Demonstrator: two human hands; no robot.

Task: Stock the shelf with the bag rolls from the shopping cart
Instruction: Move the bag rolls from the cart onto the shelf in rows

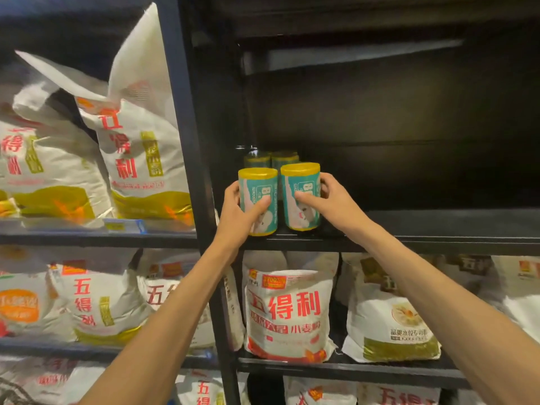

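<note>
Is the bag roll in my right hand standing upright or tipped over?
Upright. The right-hand roll stands on end on the shelf, yellow cap on top, beside the left-hand roll; right hand grips it.

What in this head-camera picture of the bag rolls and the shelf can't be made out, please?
- Shopping cart: not in the head view.
- Two back rolls: mostly hidden behind the front rolls, dim and blurred.
- Left roll label: partly covered by the left hand.
- Right roll label: print too small; right hand covers its side.
- Shelf back: lost in shadow.
</note>
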